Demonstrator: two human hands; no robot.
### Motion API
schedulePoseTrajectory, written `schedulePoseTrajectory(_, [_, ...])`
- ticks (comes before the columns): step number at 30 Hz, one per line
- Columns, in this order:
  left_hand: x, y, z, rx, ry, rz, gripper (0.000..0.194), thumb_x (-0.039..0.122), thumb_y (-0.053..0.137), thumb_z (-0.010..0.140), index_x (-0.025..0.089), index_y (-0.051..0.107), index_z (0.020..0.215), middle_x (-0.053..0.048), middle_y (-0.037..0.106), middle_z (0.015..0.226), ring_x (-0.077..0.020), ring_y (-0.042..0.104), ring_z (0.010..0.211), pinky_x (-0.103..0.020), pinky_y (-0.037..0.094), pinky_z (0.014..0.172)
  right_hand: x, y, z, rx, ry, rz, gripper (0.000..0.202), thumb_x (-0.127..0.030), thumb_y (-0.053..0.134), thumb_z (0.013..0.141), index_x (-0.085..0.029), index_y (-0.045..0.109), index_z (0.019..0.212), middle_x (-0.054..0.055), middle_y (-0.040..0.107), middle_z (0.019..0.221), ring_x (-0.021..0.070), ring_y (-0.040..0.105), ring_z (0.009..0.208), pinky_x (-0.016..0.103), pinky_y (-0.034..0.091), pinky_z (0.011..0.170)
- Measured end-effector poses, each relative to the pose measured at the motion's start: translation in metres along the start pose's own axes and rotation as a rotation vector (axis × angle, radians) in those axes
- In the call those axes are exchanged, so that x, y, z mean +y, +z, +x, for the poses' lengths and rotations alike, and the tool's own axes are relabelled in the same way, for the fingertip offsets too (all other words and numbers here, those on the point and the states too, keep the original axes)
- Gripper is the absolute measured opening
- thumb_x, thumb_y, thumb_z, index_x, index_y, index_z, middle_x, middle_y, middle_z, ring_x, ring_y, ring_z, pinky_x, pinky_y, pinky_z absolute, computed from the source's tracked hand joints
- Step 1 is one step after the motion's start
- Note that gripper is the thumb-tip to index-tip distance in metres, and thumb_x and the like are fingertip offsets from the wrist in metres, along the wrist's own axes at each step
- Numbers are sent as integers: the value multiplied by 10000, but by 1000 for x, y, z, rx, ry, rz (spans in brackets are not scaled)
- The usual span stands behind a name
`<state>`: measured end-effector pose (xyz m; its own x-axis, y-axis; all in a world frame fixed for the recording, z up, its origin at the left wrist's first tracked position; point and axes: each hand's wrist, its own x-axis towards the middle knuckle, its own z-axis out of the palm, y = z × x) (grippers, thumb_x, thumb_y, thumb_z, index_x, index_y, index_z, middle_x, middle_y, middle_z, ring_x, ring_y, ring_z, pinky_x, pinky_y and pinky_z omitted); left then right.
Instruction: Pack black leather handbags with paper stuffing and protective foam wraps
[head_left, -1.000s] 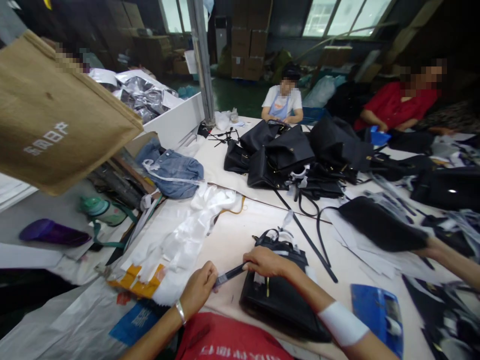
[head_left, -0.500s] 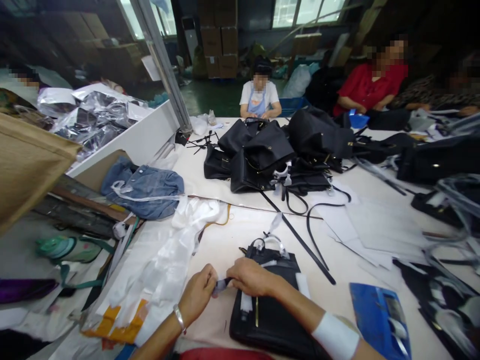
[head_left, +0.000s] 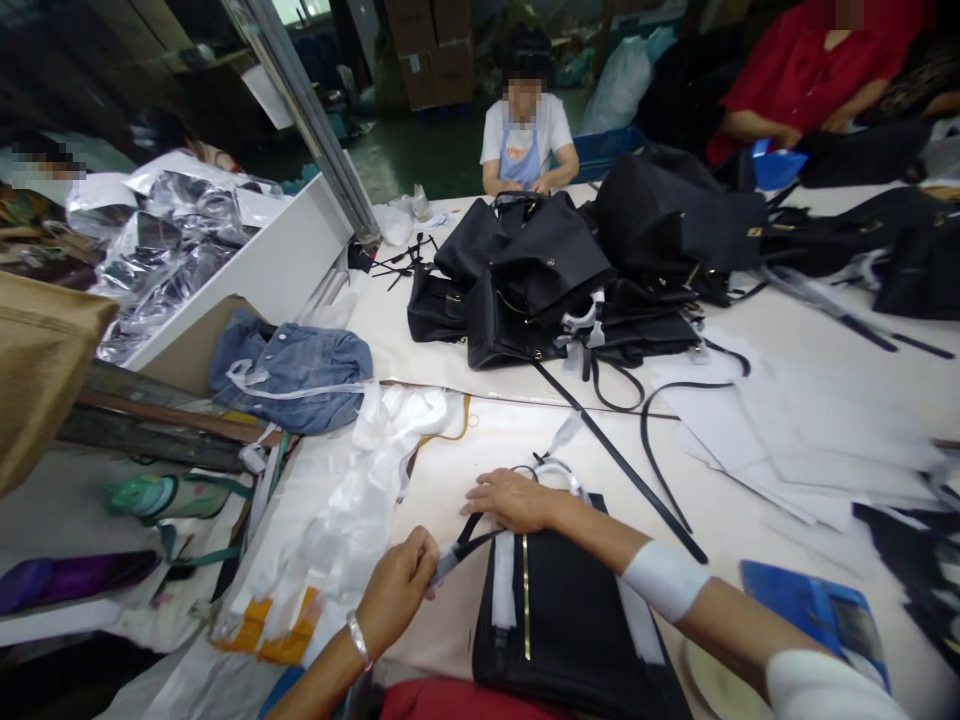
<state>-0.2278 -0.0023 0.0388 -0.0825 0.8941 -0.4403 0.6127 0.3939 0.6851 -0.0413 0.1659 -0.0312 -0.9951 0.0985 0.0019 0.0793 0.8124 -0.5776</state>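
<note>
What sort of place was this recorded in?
Probably a bag-making or finishing workshop: black bags heaped on a long worktable, a co-worker in an apron across it, and cartons stacked behind.

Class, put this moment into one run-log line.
left hand: gripping strap | right hand: at strap, near top of bag | bag: lying on table | beyond: bag pile

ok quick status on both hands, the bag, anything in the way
Left hand gripping strap. Right hand over strap, grip unclear. Bag lying flat, right forearm across it in view. Long strap beyond bag.
</note>
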Motion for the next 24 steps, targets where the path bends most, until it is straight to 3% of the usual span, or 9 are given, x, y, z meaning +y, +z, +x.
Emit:
schedulePoseTrajectory(2, [2, -3, -4, 9, -2, 59, 242, 387, 321, 911, 220, 447, 790, 26, 567, 602, -136, 552, 542, -244, 374, 572, 0, 4, 10, -2, -24, 18, 514, -203, 582, 758, -262, 493, 1260, 74, 537, 1272, 257, 446, 1157, 389, 333, 931])
schedulePoseTrajectory(5, [2, -6, -7, 24, -15, 116, 222, 372, 313, 915, 224, 447, 817, 27, 556, 611, -140, 556, 552, -245, 362, 576, 4, 2, 14, -91, -13, 99, 228, -236, 516, 830, -240, 628, 1029, 44, 669, 983, 195, 560, 957, 313, 370, 843])
schedulePoseTrajectory(7, [2, -6, -5, 42, -17, 140, 214, 362, 317, 914, 224, 448, 817, 25, 550, 611, -146, 555, 573, -244, 355, 577, 7, -5, 12, -122, 55, 138, 188, -244, 474, 860, -225, 645, 935, 26, 680, 849, 169, 585, 835, 276, 379, 771])
schedulePoseTrajectory(10, [4, -2, 4, 66, 6, 132, 216, 347, 329, 909, 221, 453, 786, 24, 543, 605, -150, 541, 596, -241, 345, 578, 0, -18, 8, -83, 135, 178, 194, -274, 464, 871, -219, 638, 937, 23, 680, 863, 161, 590, 818, 252, 374, 728])
schedulePoseTrajectory(15, [13, 9, 25, 22, 42, 15, 228, 337, 343, 899, 211, 469, 758, 25, 571, 602, -137, 535, 573, -234, 342, 570, -20, -28, 9, -95, 141, 256, 204, -321, 515, 843, -225, 634, 978, 28, 682, 894, 167, 595, 829, 237, 372, 696])
schedulePoseTrajectory(18, [15, 9, 32, -9, 33, -11, 231, 349, 348, 896, 211, 471, 758, 24, 582, 598, -137, 540, 556, -237, 348, 569, -5, -29, -1, -129, 198, 288, 256, -316, 496, 851, -237, 610, 1066, 35, 679, 916, 172, 599, 812, 238, 377, 670])
schedulePoseTrajectory(21, [14, 7, 37, 1, 11, -20, 248, 378, 351, 893, 212, 466, 749, 22, 585, 593, -143, 549, 557, -241, 356, 567, 16, -30, -13, -119, 316, 260, 209, -293, 503, 842, -224, 645, 978, 38, 681, 907, 177, 599, 814, 241, 375, 671])
schedulePoseTrajectory(24, [16, 12, 46, 1, 17, -29, 252, 379, 350, 894, 209, 465, 747, 19, 588, 593, -140, 553, 551, -240, 362, 561, 20, -30, -14, -86, 306, 295, 174, -275, 526, 826, -211, 656, 921, 24, 681, 880, 160, 591, 796, 225, 368, 655])
